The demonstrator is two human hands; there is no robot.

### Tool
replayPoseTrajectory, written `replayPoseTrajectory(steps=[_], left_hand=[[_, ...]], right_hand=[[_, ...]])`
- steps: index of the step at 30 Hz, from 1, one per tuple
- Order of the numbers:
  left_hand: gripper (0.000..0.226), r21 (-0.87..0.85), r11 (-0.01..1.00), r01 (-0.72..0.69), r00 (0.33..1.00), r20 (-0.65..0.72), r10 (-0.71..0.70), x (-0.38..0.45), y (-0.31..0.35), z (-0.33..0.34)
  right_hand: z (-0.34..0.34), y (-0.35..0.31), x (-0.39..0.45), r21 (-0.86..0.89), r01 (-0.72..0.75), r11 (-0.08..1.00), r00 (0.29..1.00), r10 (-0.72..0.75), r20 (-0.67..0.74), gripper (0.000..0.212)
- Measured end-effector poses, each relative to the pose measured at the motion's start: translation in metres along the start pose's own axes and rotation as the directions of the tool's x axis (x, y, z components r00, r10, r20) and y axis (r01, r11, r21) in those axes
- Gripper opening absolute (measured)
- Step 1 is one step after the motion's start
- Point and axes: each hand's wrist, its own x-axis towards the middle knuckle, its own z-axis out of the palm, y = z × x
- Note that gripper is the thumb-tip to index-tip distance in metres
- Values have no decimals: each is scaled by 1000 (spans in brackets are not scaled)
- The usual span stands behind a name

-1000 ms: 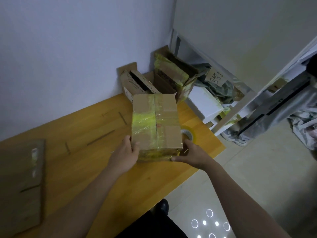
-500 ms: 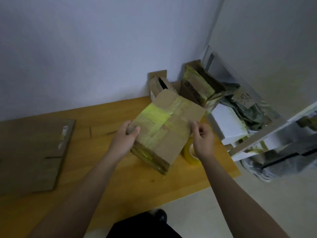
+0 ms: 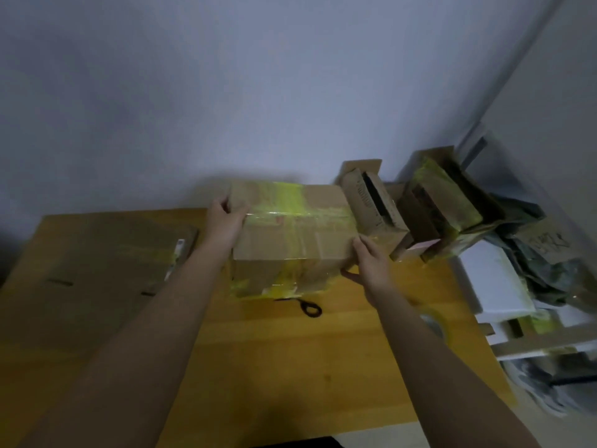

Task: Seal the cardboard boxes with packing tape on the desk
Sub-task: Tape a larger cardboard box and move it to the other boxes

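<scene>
**A:** ok so what can't we make out here? The roll of packing tape (image 3: 434, 321) at 4 o'clock is a blur, half behind the right forearm. The scissors (image 3: 303, 305) poke out from under the taped cardboard box (image 3: 290, 234); we only see one handle loop and a bit of dark blade. The box's bottom is hidden, so we can't tell if it sits on the wooden desk (image 3: 290, 367) or hangs just over it.

**B:** agreed. Grip looks clear enough though: left hand (image 3: 224, 221) curls over the box's far left corner at 10 o'clock, right hand (image 3: 368, 266) clamps the near right corner, thumb under, fingers on top. Box is mid-desk, yellowish tape crossing its top and down the front.

**A:** room-wise, the near half of the desk is bare wood. At 9 o'clock there's a flattened cardboard sheet (image 3: 97, 253) running off the left edge. At 2 o'clock the open cartons (image 3: 374, 208) nearly touch the box.

**B:** writing? A scribbled tag (image 3: 546, 244) at 3 o'clock and print on one carton's side, both too smeared to read.
</scene>
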Motion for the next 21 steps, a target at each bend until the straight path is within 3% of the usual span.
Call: replayPoseTrajectory(steps=[1,3,5,9,11,13,15,18,20,21], left_hand=[[46,153,988,-24,1000,11,23,8,2,5],[57,519,852,-71,997,54,50,31,4,11],[65,671,731,-125,989,145,36,60,7,21],[78,642,663,-385,904,407,131,101,22,58],[79,581,651,-489,834,530,153,110,22,77],[67,567,588,-576,762,632,138,114,11,91],[47,556,541,-631,728,664,167,118,-4,99],[39,604,474,-641,749,628,213,119,-13,101],[44,705,429,-564,821,535,200,114,-14,102],[47,740,435,-513,856,475,203,110,-14,101]], right_hand=[[5,2,-1,-4,14,1000,1000,-14,-23,36],[10,5,-8,-1,55,998,996,-55,-67,30],[14,7,-15,-1,98,995,990,-98,-105,20],[19,23,-27,-56,112,992,977,-120,-176,10],[21,35,-30,-87,75,993,983,-88,-163,20],[24,46,-32,-204,62,977,985,-94,-148,34],[25,49,-30,-419,112,901,962,-204,-179,46],[31,31,-16,-689,198,698,866,-453,-210,51],[38,12,2,-756,236,611,821,-542,-181,31],[40,6,12,-789,198,581,841,-515,-169,16]])
